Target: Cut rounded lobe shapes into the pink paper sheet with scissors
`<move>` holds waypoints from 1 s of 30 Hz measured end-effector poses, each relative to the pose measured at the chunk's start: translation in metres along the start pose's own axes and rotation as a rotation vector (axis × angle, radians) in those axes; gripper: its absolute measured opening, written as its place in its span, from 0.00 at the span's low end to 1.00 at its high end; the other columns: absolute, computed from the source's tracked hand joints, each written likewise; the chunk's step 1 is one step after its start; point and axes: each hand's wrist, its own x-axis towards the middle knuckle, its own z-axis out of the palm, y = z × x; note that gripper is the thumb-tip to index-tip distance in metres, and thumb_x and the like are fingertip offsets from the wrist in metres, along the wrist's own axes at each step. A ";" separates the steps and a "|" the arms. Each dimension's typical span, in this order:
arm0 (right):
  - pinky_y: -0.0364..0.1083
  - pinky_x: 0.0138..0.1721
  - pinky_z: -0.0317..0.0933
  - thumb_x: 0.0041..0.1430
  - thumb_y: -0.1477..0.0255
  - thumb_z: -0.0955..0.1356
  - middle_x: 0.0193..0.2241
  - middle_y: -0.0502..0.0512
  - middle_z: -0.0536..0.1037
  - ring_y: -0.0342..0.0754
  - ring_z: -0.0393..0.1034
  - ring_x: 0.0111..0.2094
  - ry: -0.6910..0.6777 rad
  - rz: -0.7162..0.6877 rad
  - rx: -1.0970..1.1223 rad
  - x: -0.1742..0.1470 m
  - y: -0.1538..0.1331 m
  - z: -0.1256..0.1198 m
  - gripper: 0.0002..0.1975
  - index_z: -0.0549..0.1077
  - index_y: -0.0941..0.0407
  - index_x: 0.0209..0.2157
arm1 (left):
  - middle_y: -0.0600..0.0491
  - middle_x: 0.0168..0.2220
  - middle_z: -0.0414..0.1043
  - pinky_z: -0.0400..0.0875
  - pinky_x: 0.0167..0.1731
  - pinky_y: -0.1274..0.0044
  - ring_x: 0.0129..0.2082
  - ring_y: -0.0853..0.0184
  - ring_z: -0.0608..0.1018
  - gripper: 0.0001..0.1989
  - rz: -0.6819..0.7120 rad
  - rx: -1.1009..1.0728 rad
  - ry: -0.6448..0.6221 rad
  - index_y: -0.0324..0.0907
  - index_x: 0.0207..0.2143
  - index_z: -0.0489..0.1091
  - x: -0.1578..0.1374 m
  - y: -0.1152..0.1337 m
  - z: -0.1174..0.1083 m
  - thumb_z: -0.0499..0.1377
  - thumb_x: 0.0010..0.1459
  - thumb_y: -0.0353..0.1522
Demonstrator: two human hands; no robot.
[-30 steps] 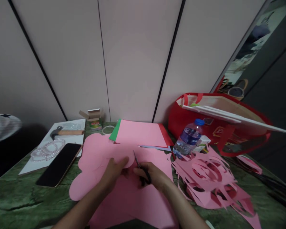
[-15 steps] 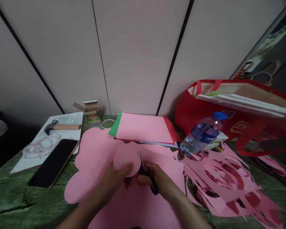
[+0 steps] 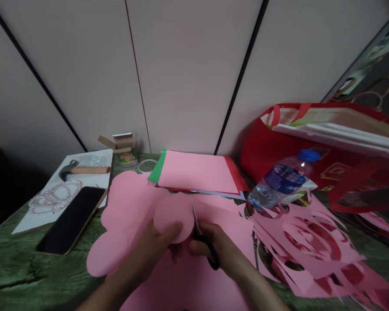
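Note:
My left hand [image 3: 164, 242] pinches a round pink paper disc [image 3: 173, 214], its thumb lying on top near the lower edge. In my right hand [image 3: 212, 244] is a pair of scissors [image 3: 196, 218] with dark handles; the blades point up and away along the disc's right edge. Whether the blades touch the paper I cannot tell. Under both hands spread large pink paper sheets [image 3: 178, 280], and more rounded pink paper pieces [image 3: 106, 255] overlap on the left.
Pink paper offcuts [image 3: 304, 242] heap at right, beside a tilted water bottle [image 3: 278, 179] and a red bag [image 3: 262, 142]. Coloured paper [image 3: 197, 170] lies at the back. Left are a phone [image 3: 71, 220], a hammer [image 3: 87, 170], beads [image 3: 56, 196] and a small open box [image 3: 126, 151].
The view has shifted slightly, so the bag and bottle sit further right. The disc looks slightly turned, and the scissors have moved a little right and down. Both hands keep their hold.

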 end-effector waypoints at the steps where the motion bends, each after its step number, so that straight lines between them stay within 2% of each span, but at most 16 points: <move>1: 0.42 0.26 0.53 0.45 0.61 0.70 0.22 0.49 0.67 0.42 0.58 0.24 0.002 0.003 -0.001 0.000 0.000 0.000 0.16 0.69 0.59 0.27 | 0.51 0.15 0.68 0.64 0.16 0.77 0.16 0.68 0.70 0.14 0.000 -0.006 0.001 0.36 0.22 0.69 0.000 0.000 0.000 0.52 0.54 0.34; 10: 0.43 0.26 0.58 0.45 0.62 0.70 0.21 0.48 0.66 0.42 0.62 0.23 0.045 0.043 -0.011 -0.001 0.005 -0.001 0.15 0.69 0.60 0.26 | 0.52 0.15 0.67 0.63 0.16 0.78 0.15 0.69 0.69 0.12 0.023 -0.022 -0.009 0.35 0.22 0.70 0.001 0.000 -0.001 0.52 0.54 0.33; 17: 0.43 0.25 0.58 0.44 0.61 0.71 0.21 0.48 0.66 0.42 0.62 0.22 0.069 0.057 -0.018 -0.001 0.007 -0.001 0.15 0.68 0.59 0.25 | 0.52 0.15 0.67 0.64 0.15 0.78 0.15 0.69 0.69 0.13 0.010 -0.027 -0.012 0.35 0.21 0.70 0.000 0.001 -0.001 0.53 0.53 0.33; 24: 0.43 0.28 0.56 0.46 0.60 0.69 0.22 0.50 0.69 0.45 0.63 0.27 -0.025 -0.051 -0.023 -0.001 -0.002 0.001 0.15 0.70 0.59 0.28 | 0.51 0.15 0.68 0.65 0.18 0.77 0.16 0.68 0.70 0.13 0.013 0.041 -0.012 0.36 0.21 0.69 -0.002 0.002 0.000 0.51 0.54 0.32; 30: 0.44 0.28 0.56 0.46 0.59 0.69 0.22 0.51 0.70 0.47 0.63 0.27 -0.015 -0.016 -0.040 0.000 -0.008 0.004 0.15 0.71 0.58 0.27 | 0.52 0.15 0.68 0.65 0.17 0.77 0.15 0.68 0.69 0.12 -0.003 0.015 -0.008 0.36 0.21 0.69 -0.003 0.004 0.002 0.52 0.53 0.33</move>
